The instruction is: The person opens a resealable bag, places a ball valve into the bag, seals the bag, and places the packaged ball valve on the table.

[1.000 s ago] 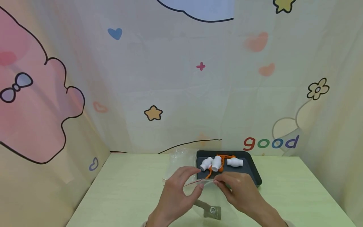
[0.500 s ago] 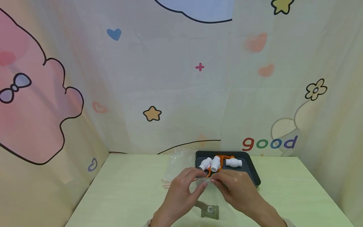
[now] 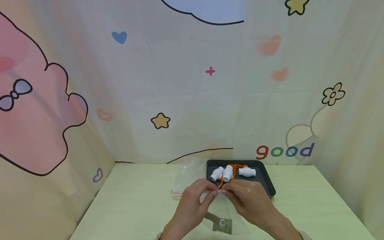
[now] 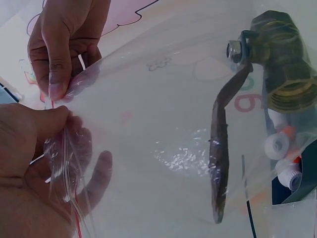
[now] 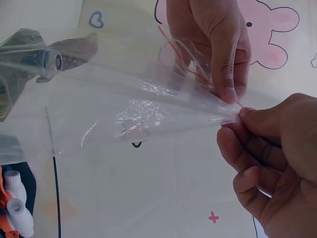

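Note:
Between my hands hangs a clear zip bag (image 3: 226, 203), its red-lined mouth at the top. Inside it lies a metal ball valve (image 3: 222, 226) with a long lever handle; the left wrist view shows its brass-coloured threaded end and the nut on the lever. My left hand (image 3: 192, 203) pinches the bag's mouth between thumb and forefinger. Right beside it, my right hand (image 3: 252, 200) pinches the same edge, the fingertips of both hands nearly meeting. In the right wrist view the film (image 5: 143, 111) is drawn into creases towards the right fingertips.
Behind the hands stands a black tray (image 3: 268, 181) holding white plastic valves (image 3: 247, 172) with orange handles (image 3: 238, 166). Another clear zip bag (image 3: 187, 173) with red lines lies flat left of the tray. A printed curtain (image 3: 192, 93) backs the pale green table (image 3: 126, 200).
My left thumb and forefinger have come together on the bag's edge, close to the right fingertips. Both hands have shifted slightly; the right keeps its pinch. The valve stays in the bag.

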Demonstrator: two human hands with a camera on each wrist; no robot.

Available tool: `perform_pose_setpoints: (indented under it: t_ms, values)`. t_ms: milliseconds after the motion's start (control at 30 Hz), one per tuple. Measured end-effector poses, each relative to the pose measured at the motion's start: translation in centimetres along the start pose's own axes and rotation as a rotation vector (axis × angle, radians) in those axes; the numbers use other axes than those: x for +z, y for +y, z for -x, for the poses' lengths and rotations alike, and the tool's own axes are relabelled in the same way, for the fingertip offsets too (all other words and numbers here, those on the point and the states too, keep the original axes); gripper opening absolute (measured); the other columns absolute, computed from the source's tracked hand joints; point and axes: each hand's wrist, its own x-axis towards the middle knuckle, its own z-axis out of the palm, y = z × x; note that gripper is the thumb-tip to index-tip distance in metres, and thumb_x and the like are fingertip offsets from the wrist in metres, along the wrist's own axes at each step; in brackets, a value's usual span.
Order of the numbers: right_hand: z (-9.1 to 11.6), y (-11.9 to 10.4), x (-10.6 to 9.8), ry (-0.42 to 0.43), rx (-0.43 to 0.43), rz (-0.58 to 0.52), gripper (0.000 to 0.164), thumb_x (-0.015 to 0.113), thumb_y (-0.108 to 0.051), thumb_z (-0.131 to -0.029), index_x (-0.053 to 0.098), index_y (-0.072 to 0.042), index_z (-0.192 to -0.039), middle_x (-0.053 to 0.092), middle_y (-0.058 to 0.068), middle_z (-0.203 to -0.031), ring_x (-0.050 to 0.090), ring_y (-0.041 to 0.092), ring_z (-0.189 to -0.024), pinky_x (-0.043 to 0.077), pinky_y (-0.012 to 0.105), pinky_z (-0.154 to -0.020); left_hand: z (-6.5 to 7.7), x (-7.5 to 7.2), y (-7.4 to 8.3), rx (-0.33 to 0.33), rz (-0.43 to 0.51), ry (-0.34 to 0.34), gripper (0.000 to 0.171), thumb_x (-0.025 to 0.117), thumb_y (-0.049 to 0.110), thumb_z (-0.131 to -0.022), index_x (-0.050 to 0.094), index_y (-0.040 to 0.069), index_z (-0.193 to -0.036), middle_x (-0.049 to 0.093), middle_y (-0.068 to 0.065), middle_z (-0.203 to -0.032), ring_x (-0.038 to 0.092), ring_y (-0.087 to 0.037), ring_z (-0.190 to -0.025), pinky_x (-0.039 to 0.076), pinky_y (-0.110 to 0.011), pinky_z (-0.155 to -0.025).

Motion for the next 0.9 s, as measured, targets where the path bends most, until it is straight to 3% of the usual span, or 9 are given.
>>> perform_pose_setpoints:
  t_ms: [300, 467, 700, 900]
  values:
    - [0.10, -0.02, 0.10, 0.027, 0.007, -0.057, 0.004, 0.074, -0.014, -0.087, 0.072, -0.015, -0.084, 0.070, -0.010, -0.076, 0.054, -0.007, -0.064, 0.041, 0.005, -0.058, 0.11, 0.45, -0.30, 0.117, -0.088, 0.063, 0.006, 0.067, 0.018, -0.093, 0.066, 0.017, -0.099, 0.066, 0.008, -0.095, 0.064, -0.003, -0.089, 0.052, -0.018, -0.078]
    - [0.06, -0.18, -0.05, 0.025, 0.024, -0.061, 0.005, 0.075, -0.012, -0.086, 0.072, -0.015, -0.085, 0.070, -0.010, -0.076, 0.054, -0.007, -0.064, 0.041, 0.005, -0.059, 0.15, 0.48, -0.04, 0.098, -0.064, 0.050, 0.009, 0.063, 0.023, -0.096, 0.066, 0.018, -0.103, 0.067, 0.008, -0.098, 0.065, -0.003, -0.091, 0.054, -0.021, -0.079]
    - [0.11, -0.23, 0.04, 0.027, 0.011, -0.068, 0.005, 0.076, -0.011, -0.085, 0.072, -0.014, -0.084, 0.070, -0.010, -0.076, 0.055, -0.006, -0.064, 0.042, 0.005, -0.059, -0.04, 0.69, -0.02, 0.127, -0.068, 0.074, 0.004, 0.065, 0.018, -0.094, 0.064, 0.016, -0.098, 0.066, 0.008, -0.093, 0.065, -0.002, -0.087, 0.054, -0.021, -0.075]
    - [0.16, 0.02, 0.11, 0.038, -0.010, -0.051, 0.005, 0.076, -0.012, -0.085, 0.072, -0.015, -0.084, 0.070, -0.009, -0.076, 0.056, -0.005, -0.064, 0.042, 0.006, -0.059, 0.07, 0.42, -0.04, 0.068, -0.074, 0.028, 0.007, 0.064, 0.023, -0.095, 0.065, 0.018, -0.099, 0.066, 0.010, -0.094, 0.064, -0.002, -0.088, 0.054, -0.021, -0.077]
